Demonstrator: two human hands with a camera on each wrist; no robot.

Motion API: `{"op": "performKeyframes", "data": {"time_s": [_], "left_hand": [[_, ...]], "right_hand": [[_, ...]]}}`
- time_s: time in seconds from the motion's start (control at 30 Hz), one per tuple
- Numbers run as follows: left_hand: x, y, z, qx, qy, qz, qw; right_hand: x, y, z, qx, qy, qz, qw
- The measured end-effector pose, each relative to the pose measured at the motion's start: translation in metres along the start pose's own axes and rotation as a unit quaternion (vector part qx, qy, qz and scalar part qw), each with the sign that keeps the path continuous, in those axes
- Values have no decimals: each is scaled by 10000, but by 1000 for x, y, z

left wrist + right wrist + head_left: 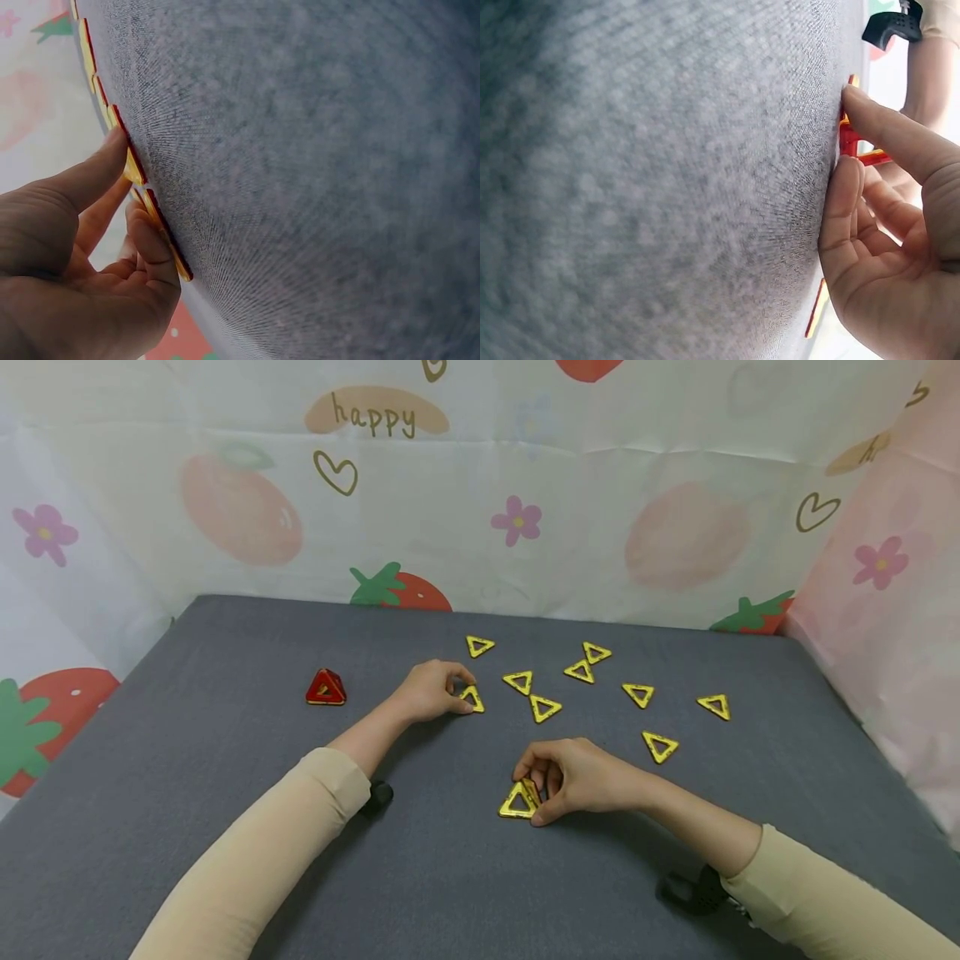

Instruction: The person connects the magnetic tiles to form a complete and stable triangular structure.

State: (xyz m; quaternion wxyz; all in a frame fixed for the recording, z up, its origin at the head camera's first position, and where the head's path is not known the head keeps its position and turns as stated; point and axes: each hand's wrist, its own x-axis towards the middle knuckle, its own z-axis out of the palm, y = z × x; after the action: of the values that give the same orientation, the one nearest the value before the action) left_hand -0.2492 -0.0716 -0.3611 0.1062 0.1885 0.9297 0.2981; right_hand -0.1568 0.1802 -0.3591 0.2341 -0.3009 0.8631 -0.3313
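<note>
In the head view my left hand [433, 692] pinches at a yellow triangular magnetic tile [481, 702] on the table, thumb on its near edge. The left wrist view shows that thumb against a yellow tile [135, 166] edged in red. My right hand [588, 777] holds a second triangular tile [532, 788], tilted up beside a flat yellow triangle [507, 811]. From the right wrist, a red tile edge [874, 157] stands out from the piece at the fingertips; the fingers hide part of both. A small red pyramid [326, 687] of tiles sits at the left.
Several yellow triangular tiles lie flat behind and to the right of my hands, among them one far tile [479, 646] and one at the right [714, 706]. A grey cloth [225, 793] covers the table. A printed curtain [480, 477] hangs behind it.
</note>
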Motion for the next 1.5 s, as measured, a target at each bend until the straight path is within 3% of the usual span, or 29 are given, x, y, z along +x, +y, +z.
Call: {"op": "performKeyframes", "data": {"time_s": [0.47, 0.6, 0.8, 1.1, 1.3, 1.5], "left_hand": [[0, 12, 2, 490, 348, -58, 9982], [-3, 18, 3, 438, 427, -139, 9980], [-6, 21, 5, 25, 524, -105, 9986], [-13, 14, 4, -491, 399, 126, 9979], [-25, 16, 3, -1375, 203, -165, 9902], [-37, 22, 7, -1833, 60, -277, 9827]], "right_hand": [[0, -1, 0, 15, 8, -38, 10000], [0, -1, 0, 10, 11, -43, 10000], [-1, -1, 0, 15, 9, -37, 10000], [-1, 0, 0, 61, -3, -33, 10000], [-1, 0, -1, 57, 8, -45, 10000], [0, -1, 0, 10, 29, 19, 10000]]}}
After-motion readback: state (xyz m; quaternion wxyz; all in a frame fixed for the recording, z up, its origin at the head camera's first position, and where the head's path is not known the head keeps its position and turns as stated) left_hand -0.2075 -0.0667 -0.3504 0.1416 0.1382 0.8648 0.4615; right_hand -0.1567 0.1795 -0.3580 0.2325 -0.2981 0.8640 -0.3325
